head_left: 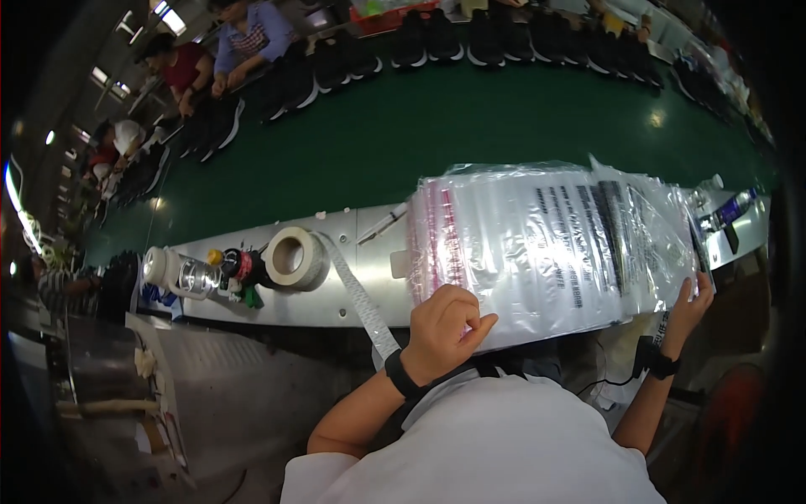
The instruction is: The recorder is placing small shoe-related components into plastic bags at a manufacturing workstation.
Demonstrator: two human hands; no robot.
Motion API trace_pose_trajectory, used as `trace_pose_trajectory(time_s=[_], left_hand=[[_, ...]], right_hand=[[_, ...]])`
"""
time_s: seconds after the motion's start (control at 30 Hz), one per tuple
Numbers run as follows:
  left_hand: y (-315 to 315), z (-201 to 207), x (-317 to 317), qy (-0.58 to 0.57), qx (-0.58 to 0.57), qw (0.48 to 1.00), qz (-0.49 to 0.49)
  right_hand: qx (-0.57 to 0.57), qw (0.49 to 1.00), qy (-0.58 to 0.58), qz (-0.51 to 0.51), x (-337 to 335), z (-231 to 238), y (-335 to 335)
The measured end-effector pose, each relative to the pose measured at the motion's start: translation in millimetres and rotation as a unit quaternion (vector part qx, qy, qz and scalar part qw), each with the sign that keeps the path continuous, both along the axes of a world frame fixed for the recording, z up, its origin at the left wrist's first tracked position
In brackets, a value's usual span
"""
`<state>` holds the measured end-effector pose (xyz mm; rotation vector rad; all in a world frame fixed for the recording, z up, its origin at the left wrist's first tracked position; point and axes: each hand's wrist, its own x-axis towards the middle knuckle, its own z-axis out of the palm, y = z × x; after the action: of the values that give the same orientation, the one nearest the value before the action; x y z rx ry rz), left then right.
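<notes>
A stack of clear plastic bags [520,244] with dark print and a pink-red band lies flat on the metal ledge in front of me. My left hand [445,332] is curled closed over the stack's near left corner, thumb lying toward the right. What its fingers hold, if anything, is hidden. At the right edge of the stack, my right hand [691,307] has thumb and fingers around the plastic. Left of the bags stands a big roll of white tape [294,259], its loose printed strip [357,294] running toward my left wrist.
A green conveyor belt [353,143] stretches beyond the metal ledge [361,231], with black shoes [428,38] lined along its far side. A clear jug [197,277] and dark bottle [239,265] stand left; a purple-labelled bottle [733,210] lies right. Several people work across the belt.
</notes>
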<state>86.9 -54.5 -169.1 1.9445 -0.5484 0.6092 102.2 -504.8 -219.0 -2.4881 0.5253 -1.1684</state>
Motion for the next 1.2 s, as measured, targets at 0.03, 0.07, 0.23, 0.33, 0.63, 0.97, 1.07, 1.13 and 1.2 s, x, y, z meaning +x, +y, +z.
trace_pose_trajectory(time_s=[0.03,0.07,0.23,0.33,0.63,0.97,1.07,1.13,1.2], left_hand=[[2.9,2.6,-2.8,-0.029,0.021,0.999,0.005],[5.1,3.4,-5.2,-0.058,0.043,0.997,0.008],[15.5,2.3,-14.2,-0.131,0.079,0.987,0.053],[18.6,7.9,-12.9,-0.158,0.101,0.981,0.051],[26.2,22.7,-4.4,-0.194,0.182,0.964,0.004],[26.5,29.1,-1.7,-0.149,0.222,0.963,-0.015],[24.8,30.4,-1.9,-0.132,0.211,0.968,-0.017],[24.6,30.9,-2.4,-0.115,0.211,0.97,-0.025],[24.3,30.3,-2.9,-0.099,0.21,0.972,-0.035]], right_hand=[[0.002,1.0,0.001,0.01,4.5,12.8,25.4],[0.008,0.998,-0.01,0.062,9.0,24.1,52.0],[0.036,0.97,-0.042,0.236,19.9,61.1,160.6],[0.235,0.866,0.094,0.432,12.0,72.6,200.4],[0.097,0.66,0.184,0.722,10.3,102.3,276.7],[-0.156,0.65,0.069,0.741,13.9,114.4,281.5],[-0.195,0.627,0.078,0.75,14.4,118.0,281.6],[-0.227,0.602,0.094,0.76,14.9,122.3,281.9],[-0.23,0.593,0.099,0.765,15.4,121.1,283.2]])
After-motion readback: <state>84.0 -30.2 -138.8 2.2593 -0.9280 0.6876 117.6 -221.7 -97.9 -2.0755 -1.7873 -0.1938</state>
